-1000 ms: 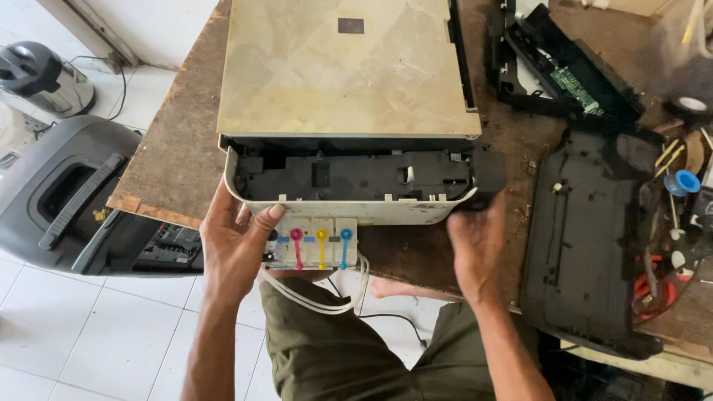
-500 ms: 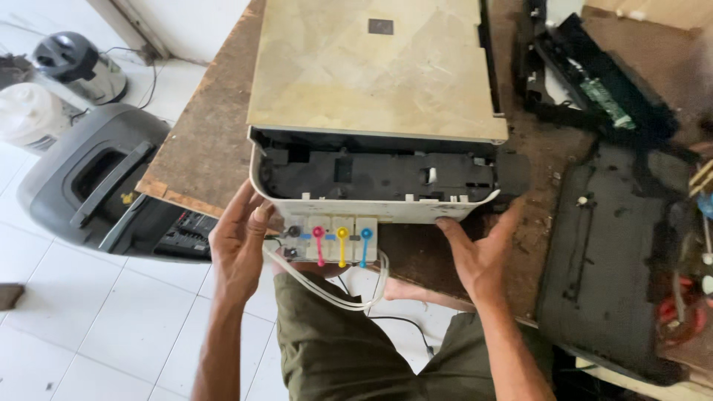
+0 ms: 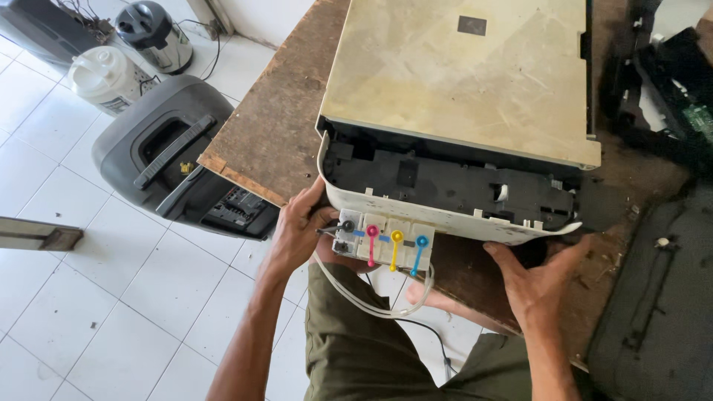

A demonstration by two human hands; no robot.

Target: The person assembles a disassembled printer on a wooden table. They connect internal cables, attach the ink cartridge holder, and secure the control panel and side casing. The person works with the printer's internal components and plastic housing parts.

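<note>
Left hand (image 3: 301,230) grasping the ink tank block (image 3: 382,241), with black, pink, yellow and blue plugs, at centre frame; right hand (image 3: 538,278) lies released under the printer's (image 3: 460,82) lower-right edge on the bench (image 3: 271,126).

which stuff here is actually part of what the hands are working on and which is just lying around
In hand:
left hand
right hand
printer
ink tank block
white tubes

Lying about:
black speaker
white bucket
rice cooker
black panel
</note>
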